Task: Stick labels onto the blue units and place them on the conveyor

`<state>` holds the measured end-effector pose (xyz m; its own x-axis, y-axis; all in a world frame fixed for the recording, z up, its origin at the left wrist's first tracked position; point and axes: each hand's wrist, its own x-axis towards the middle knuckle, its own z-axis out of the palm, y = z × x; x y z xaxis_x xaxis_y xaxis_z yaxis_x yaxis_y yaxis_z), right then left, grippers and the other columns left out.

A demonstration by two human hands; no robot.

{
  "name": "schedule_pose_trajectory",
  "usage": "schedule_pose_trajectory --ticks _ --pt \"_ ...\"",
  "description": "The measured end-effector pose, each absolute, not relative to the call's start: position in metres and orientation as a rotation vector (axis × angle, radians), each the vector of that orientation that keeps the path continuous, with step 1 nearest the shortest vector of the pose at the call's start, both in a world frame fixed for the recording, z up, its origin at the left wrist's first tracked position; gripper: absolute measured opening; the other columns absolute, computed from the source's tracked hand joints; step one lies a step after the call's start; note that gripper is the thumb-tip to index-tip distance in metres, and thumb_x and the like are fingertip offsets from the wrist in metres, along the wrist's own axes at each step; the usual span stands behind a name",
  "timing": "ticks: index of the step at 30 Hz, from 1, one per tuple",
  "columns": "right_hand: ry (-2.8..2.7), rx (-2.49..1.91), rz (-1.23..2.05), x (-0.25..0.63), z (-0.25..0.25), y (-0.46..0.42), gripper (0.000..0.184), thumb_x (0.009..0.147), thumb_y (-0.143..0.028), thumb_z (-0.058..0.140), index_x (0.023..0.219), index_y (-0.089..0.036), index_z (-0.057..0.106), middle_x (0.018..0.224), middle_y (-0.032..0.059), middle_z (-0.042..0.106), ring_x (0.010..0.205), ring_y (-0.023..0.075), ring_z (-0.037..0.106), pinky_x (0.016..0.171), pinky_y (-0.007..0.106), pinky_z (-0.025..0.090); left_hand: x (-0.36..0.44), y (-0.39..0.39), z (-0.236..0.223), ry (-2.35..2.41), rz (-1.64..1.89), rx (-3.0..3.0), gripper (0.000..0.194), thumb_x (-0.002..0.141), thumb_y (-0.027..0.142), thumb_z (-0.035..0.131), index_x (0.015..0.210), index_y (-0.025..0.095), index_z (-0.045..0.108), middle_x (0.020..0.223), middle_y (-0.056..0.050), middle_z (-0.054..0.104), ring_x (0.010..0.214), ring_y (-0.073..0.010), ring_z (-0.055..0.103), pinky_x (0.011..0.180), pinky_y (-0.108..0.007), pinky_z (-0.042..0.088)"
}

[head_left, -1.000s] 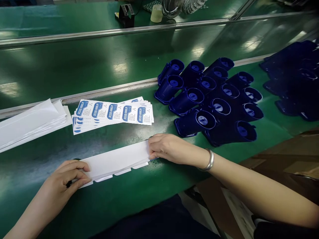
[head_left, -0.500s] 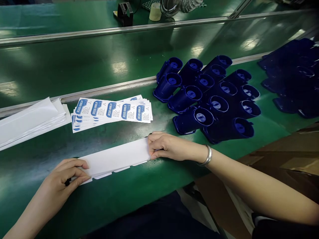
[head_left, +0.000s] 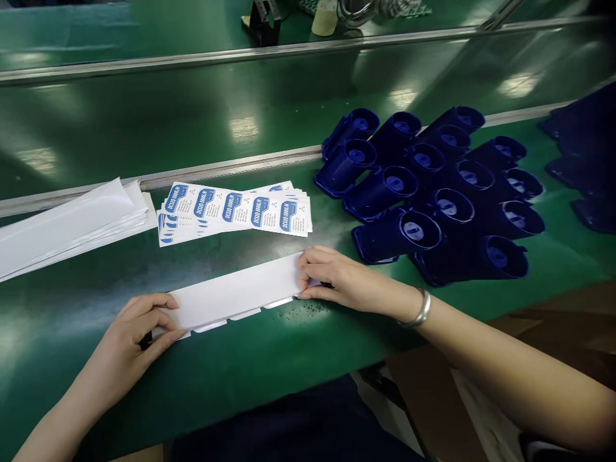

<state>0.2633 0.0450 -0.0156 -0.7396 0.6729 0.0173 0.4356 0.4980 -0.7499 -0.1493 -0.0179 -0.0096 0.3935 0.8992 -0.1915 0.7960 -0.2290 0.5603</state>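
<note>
A small stack of white paper strips (head_left: 240, 292) lies lengthwise in front of me, blank side up. Along its near edge, the notched corners of lower sheets stick out. My left hand (head_left: 144, 327) pinches the left end, thumb at the near edge and fingers on top. At the other end my right hand (head_left: 332, 277), with a silver bangle on the wrist, is closed on the strips, its fingers curled over the end. Just beyond lie fanned strips of blue-and-white printed labels (head_left: 231, 208). What the fingertips do beneath the paper is hidden.
More white strips (head_left: 72, 224) are piled at the left. Several dark blue plastic housings (head_left: 394, 183) stand grouped on the green bench (head_left: 269, 366) at the right, with others farther right. A metal rail (head_left: 240, 160) runs behind; a tape roll (head_left: 325, 18) sits at the back.
My view has turned slightly left, so the bench things appear farther right. Both hands keep hold of the strip ends, and the strips' near edges look a little more closely gathered.
</note>
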Motion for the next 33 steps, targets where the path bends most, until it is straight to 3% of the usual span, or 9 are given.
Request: schedule_pose_trajectory --ticks 6,12,17,21,23,25,27,29,33 --pt "-2.467 -1.031 0.995 0.257 -0.016 0.052 0.031 0.105 -0.031 0.058 0.077 -0.02 0.054 0.074 0.0012 0.056 0.072 0.0205 0.054 0.07 0.03 0.038 -0.141 -0.015 -0.002 1.454 0.305 2.079 0.027 0.096 0.043 0.059 0.078 0.024 0.065 0.111 -0.006 0.069 0.102 -0.0232 0.064 0.085 -0.033 0.047" --pt "-2.617 -1.256 0.825 0.25 -0.01 0.056 0.027 0.098 -0.02 0.063 0.075 -0.02 0.049 0.07 -0.0003 0.054 0.064 0.019 0.053 0.06 0.029 0.032 -0.129 -0.012 0.006 1.552 0.299 2.113 0.031 0.097 0.04 0.054 0.073 0.021 0.06 0.098 -0.005 0.074 0.089 -0.0211 0.07 0.078 -0.032 0.049" --pt "-2.598 -1.405 0.831 0.244 -0.01 0.054 0.022 0.099 -0.024 0.057 0.078 -0.02 0.05 0.072 0.0016 0.057 0.064 0.0201 0.052 0.06 0.03 0.031 -0.12 -0.006 0.01 1.662 0.169 2.01 0.03 0.096 0.037 0.048 0.071 0.022 0.056 0.097 -0.004 0.074 0.08 -0.0203 0.069 0.065 -0.03 0.046" --pt "-2.476 -1.49 1.046 0.242 -0.01 0.064 0.026 0.097 -0.033 0.054 0.075 -0.02 0.053 0.072 0.0035 0.059 0.065 0.0206 0.052 0.06 0.03 0.033 -0.122 0.0 0.016 1.69 0.126 1.899 0.031 0.096 0.041 0.05 0.073 0.022 0.057 0.101 -0.002 0.073 0.085 -0.0208 0.067 0.068 -0.031 0.046" --pt "-2.373 -1.45 1.313 0.247 -0.008 0.072 0.033 0.095 -0.044 0.056 0.075 -0.019 0.057 0.071 0.0025 0.058 0.064 0.0191 0.05 0.059 0.029 0.033 -0.13 -0.001 0.019 1.627 0.161 1.831 0.028 0.097 0.045 0.051 0.082 0.024 0.062 0.104 -0.002 0.072 0.091 -0.0218 0.067 0.075 -0.032 0.048" --pt "-2.225 -1.349 1.633 0.253 -0.006 0.078 0.04 0.092 -0.055 0.062 0.078 -0.018 0.058 0.07 0.0001 0.055 0.063 0.0165 0.047 0.058 0.027 0.031 -0.142 -0.006 0.02 1.499 0.245 1.743 0.025 0.093 0.047 0.06 0.109 0.028 0.064 0.117 -0.003 0.07 0.106 -0.0233 0.065 0.088 -0.035 0.049" --pt "-2.06 -1.257 1.891 0.258 -0.005 0.079 0.045 0.087 -0.06 0.07 0.079 -0.017 0.059 0.069 -0.0019 0.051 0.062 0.014 0.043 0.057 0.025 0.029 -0.152 -0.015 0.018 1.361 0.372 1.668 0.064 0.082 0.046 0.076 0.139 0.036 0.049 0.138 -0.004 0.06 0.125 -0.0254 0.058 0.104 -0.038 0.046" --pt "-1.931 -1.213 2.029 0.26 -0.007 0.075 0.048 0.085 -0.06 0.076 0.077 -0.016 0.058 0.07 -0.0026 0.05 0.063 0.0124 0.041 0.058 0.024 0.028 -0.157 -0.025 0.014 1.3 0.51 1.641 0.097 0.073 0.041 0.086 0.152 0.042 0.031 0.153 -0.005 0.047 0.134 -0.0277 0.051 0.111 -0.041 0.042" --pt "-1.887 -1.204 2.12 0.261 -0.008 0.072 0.052 0.088 -0.064 0.071 0.074 -0.016 0.058 0.07 -0.0009 0.052 0.062 0.0128 0.045 0.057 0.024 0.034 -0.148 -0.038 0.002 1.404 0.748 1.634 0.082 0.085 0.035 0.075 0.153 0.041 0.03 0.152 -0.008 0.045 0.113 -0.0234 0.061 0.097 -0.042 0.054"
